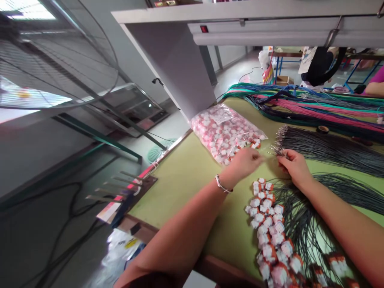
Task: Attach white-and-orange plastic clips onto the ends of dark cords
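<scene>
My right hand [294,165] is closed around a small bunch of black wires [278,152], whose bare metal ends point left out of the fingers. My left hand [246,161] is a short way to the left, fingers pinched together and slightly blurred. What it holds, if anything, I cannot make out. Just beyond it lies a clear plastic bag [223,124] full of white and orange connectors. Below both hands, white and orange connectors [267,224] with black wires attached are piled in a long row.
A sheaf of black wires [324,148] with metal tips lies at the right, near a dark tape roll [323,129]. Behind it run long bundles of coloured wire [300,102]. A metal pronged rack [126,192] sits at the left table edge. A caged fan [60,60] stands left.
</scene>
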A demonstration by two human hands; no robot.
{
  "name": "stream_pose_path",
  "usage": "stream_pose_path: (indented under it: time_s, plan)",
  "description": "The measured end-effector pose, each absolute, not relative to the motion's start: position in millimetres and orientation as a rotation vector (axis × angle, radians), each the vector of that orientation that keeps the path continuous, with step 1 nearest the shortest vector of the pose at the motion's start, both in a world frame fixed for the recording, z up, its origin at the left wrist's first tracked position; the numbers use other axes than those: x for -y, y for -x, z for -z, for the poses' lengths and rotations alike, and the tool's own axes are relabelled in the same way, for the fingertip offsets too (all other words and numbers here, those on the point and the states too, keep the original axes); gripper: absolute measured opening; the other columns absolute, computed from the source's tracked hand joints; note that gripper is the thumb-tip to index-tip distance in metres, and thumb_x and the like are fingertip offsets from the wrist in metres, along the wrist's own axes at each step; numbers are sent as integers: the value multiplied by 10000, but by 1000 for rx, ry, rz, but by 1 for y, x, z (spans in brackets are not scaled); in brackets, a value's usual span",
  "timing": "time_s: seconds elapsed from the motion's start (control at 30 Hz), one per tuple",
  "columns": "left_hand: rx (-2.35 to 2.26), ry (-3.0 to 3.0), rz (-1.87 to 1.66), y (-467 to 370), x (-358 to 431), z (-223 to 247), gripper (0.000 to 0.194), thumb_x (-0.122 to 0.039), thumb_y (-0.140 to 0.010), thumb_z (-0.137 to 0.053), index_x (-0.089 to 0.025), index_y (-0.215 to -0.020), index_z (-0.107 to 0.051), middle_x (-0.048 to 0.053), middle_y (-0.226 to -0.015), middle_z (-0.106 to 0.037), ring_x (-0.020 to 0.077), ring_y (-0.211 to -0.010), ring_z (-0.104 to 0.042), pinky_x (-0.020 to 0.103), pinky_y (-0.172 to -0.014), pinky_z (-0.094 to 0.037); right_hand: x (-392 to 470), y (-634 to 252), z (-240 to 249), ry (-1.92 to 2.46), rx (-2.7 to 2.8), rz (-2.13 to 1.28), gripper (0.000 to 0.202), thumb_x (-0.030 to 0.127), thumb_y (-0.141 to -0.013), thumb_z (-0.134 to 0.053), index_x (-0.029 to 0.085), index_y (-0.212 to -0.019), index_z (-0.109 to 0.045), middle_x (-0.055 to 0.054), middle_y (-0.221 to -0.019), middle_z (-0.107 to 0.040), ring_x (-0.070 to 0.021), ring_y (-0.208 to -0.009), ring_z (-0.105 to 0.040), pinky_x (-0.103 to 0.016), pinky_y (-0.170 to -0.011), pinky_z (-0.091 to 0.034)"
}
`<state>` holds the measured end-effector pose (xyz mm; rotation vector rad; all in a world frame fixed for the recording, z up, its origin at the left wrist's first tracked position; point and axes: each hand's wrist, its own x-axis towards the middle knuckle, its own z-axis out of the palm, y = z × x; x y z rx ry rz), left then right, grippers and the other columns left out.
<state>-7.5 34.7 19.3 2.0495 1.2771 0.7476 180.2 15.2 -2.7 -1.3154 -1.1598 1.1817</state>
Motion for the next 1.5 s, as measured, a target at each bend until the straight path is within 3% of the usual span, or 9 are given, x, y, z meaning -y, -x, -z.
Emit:
stream_pose_path:
  time_s: [0.17,0.43,0.6,0.73,0.83,1.03,1.23,1.37,1.5]
  plan:
    - [-1640,-2427,-724,16,-67,0,282,-144,-874,-466,-153,-1052,-684,123,-1058,-657,235,-998,-584,352,-881,-455,-14,-177,5,1336,1192,-1068,222,362,-653,-632,189,-580,-514,58,-482,-430,-72,-454,-306,-234,-443,-215]
    - [-1711,-2480,-467,11,-69,7,189,-213,-868,-512,-152,-937,-677,135,-970,-661,256,-932,-599,342,-827,-452,-16,-173,4,1405,1314,-965,221,389,-623,-606,170,-616,-577,29,-540,-472,-100,-537,-373,-242,-510,-299]
    - [-1604,-2310,-784,14,-55,-9,291,-187,-838,-507,-178,-1070,-683,111,-1012,-671,249,-945,-598,351,-847,-448,-14,-174,0,1396,1322,-979,169,343,-593,-573,176,-611,-579,23,-540,-489,-106,-533,-394,-238,-499,-315]
    - [-1337,-1837,-814,6,-39,-17,182,-211,-813,-553,-182,-850,-730,44,-724,-657,155,-685,-597,256,-651,-464,-12,-176,-4,1390,1306,-917,159,334,-581,-558,179,-613,-570,35,-524,-456,-100,-524,-364,-235,-490,-298]
    - [-1117,-1435,-717,-4,-30,-16,150,-277,-762,-645,-143,-771,-713,-2,-546,-563,89,-467,-484,217,-481,-390,-12,-176,-6,1370,1318,-935,154,330,-573,-546,182,-610,-563,31,-537,-465,-106,-534,-374,-241,-505,-303]
    - [-1089,-1261,-813,-15,-25,-10,150,-257,-687,-712,-123,-753,-706,-18,-529,-551,55,-427,-431,187,-402,-317,-12,-172,-6,1376,1398,-980,146,328,-567,-537,184,-583,-531,31,-539,-460,-108,-546,-372,-247,-520,-301]
    - [-1082,-1199,-856,-22,-22,-5,168,-280,-680,-724,-123,-678,-665,-39,-500,-510,31,-402,-368,172,-383,-257,-10,-173,-6,1376,1438,-892,247,377,-675,-558,202,-547,-441,39,-518,-399,-102,-537,-337,-242,-502,-279]
    - [-1093,-1147,-842,-22,-21,-5,208,-288,-682,-734,-131,-605,-620,-40,-469,-497,32,-380,-373,174,-366,-262,-9,-173,-6,1350,1423,-853,219,375,-719,-548,201,-604,-483,30,-548,-448,-110,-556,-376,-242,-517,-311]
    - [-1046,-1003,-815,-19,-23,-6,181,-248,-713,-727,-124,-634,-620,-34,-481,-520,23,-371,-393,155,-353,-258,-10,-173,-6,1353,1435,-895,164,342,-647,-604,185,-665,-561,31,-561,-485,-106,-548,-385,-239,-516,-318]
